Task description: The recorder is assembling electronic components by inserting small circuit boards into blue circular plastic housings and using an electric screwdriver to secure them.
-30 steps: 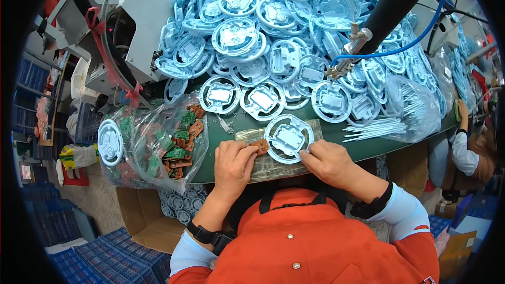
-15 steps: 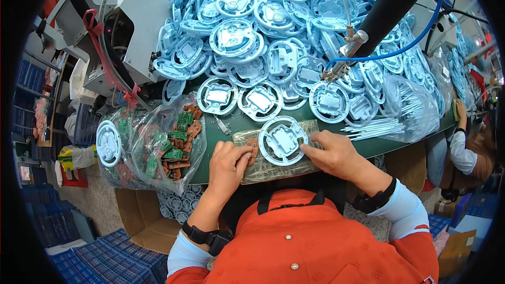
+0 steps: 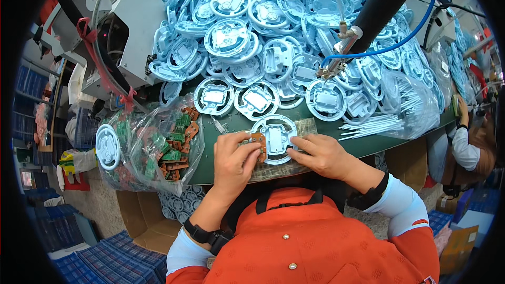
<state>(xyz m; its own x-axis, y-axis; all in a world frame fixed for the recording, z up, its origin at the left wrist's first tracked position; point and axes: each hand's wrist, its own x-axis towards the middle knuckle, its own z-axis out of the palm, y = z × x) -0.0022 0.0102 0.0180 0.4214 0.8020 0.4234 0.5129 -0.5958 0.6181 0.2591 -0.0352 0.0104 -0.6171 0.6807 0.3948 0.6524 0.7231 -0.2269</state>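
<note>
A light-blue plastic toy steering wheel (image 3: pixel 274 140) lies in front of me on a block wrapped in brownish tape (image 3: pixel 306 125). My left hand (image 3: pixel 232 162) pinches a small brown circuit board (image 3: pixel 259 145) between thumb and fingers, over the left part of the wheel. Whether the board touches the wheel's raised middle I cannot tell. On the wheel's right rim, the fingers of my right hand (image 3: pixel 325 156) are closed. A small dark spot shows by its fingertips, too small to name.
A heap of similar wheels (image 3: pixel 231 37) covers the far table. Left of me sits a clear bag of green and brown circuit boards (image 3: pixel 176 150), with another wheel (image 3: pixel 108 147) beside it. White sticks (image 3: pixel 371 126) lie right, below a metal nozzle (image 3: pixel 336 59). Another person (image 3: pixel 465 147) works far right.
My left hand has moved right and brought the circuit board over the wheel. The wheel has shifted slightly left, and my right hand has moved left with it.
</note>
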